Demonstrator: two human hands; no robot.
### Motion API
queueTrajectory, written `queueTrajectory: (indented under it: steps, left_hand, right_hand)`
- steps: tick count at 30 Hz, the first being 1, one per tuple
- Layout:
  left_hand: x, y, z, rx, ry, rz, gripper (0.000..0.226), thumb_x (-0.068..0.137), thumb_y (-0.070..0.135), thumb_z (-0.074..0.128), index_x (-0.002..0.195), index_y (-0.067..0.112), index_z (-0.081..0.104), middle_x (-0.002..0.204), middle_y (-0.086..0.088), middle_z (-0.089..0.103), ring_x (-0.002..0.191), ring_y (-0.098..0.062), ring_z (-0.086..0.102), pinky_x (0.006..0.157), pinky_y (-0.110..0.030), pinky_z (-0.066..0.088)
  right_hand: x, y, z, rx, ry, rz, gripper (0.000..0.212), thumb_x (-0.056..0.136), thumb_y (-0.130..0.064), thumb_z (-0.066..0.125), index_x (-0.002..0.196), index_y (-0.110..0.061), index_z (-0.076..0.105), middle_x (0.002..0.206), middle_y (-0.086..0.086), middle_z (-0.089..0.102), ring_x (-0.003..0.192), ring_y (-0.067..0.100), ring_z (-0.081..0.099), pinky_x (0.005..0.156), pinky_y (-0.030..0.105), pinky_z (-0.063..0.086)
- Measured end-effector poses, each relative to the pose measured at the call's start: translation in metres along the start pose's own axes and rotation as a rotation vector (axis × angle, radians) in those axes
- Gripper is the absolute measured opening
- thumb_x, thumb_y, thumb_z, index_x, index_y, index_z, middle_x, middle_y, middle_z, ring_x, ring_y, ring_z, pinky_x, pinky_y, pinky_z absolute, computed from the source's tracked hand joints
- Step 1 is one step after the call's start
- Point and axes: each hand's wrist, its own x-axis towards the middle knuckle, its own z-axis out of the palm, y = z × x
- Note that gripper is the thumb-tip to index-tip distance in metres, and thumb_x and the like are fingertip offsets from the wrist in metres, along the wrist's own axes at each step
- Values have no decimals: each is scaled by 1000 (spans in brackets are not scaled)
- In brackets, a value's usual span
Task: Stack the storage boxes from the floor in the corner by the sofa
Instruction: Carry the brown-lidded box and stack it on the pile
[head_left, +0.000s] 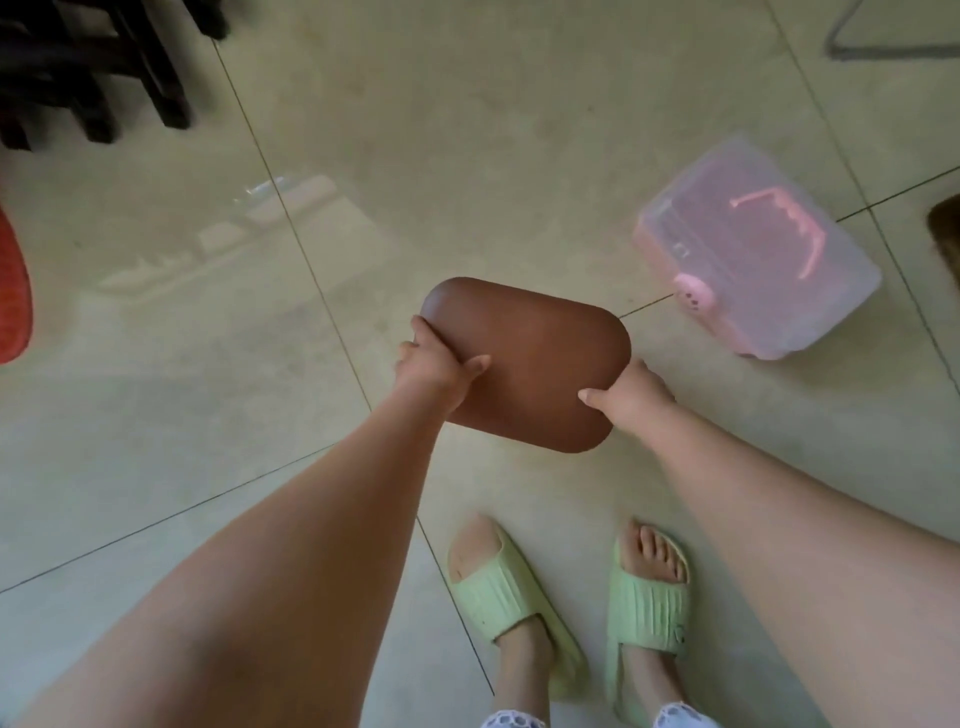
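A brown box with a smooth rounded lid (535, 358) is in the middle of the view, over the tiled floor. My left hand (434, 361) grips its left edge, thumb on the lid. My right hand (631, 397) grips its near right corner, fingers hidden under the rim. Whether the box rests on the floor or is lifted I cannot tell. A clear pink storage box with a pink handle and latch (758, 254) lies on the floor to the right, apart from the brown one.
Dark furniture legs (93, 78) stand at the top left. A red object (13, 291) shows at the left edge and a dark brown thing (945, 239) at the right edge. A grey metal frame (883, 41) is at the top right. My feet in green slippers (566, 603) stand below the box.
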Motion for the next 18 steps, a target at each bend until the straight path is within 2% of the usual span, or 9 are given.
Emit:
queueTrajectory:
  steps: [3,8,12,16,18]
  left_hand:
    - [17,-8,13,-41,48,6,113,73,56,75,153,18,4,143,-18,36,129,-40,41,104,-51,43]
    - [4,-15,-9,-83,69,-16,103,65,61,78,140,12,29,134,-14,46,131,-33,36,100,-44,41]
    - [-38,-13,-71,-177,118,-4,97,58,64,80,130,11,41,129,-9,52,127,-30,43,99,-40,43]
    - [-91,-20,-155,-326,177,-40,100,51,65,83,125,9,45,124,-8,56,121,-29,52,97,-40,49]
    - [-120,-28,-196,-418,200,-45,104,43,68,82,122,10,46,121,-7,58,115,-27,57,96,-42,51]
  right_hand:
    - [16,1,13,114,20,19,74,82,-32,75,136,0,35,141,18,48,126,35,51,99,38,43]
    - [2,-9,-2,130,6,-8,76,77,-34,79,132,-1,38,138,18,51,123,36,53,101,43,45]
    - [-46,-49,-44,138,3,-94,83,72,-35,83,134,-2,37,138,14,51,123,35,53,101,44,46]
    - [-121,-115,-89,67,-26,-216,81,74,-35,82,133,-3,37,137,11,52,123,32,53,90,33,43]
    - [-165,-146,-109,54,-31,-278,82,73,-33,82,133,-3,36,138,11,50,124,32,52,93,37,44]
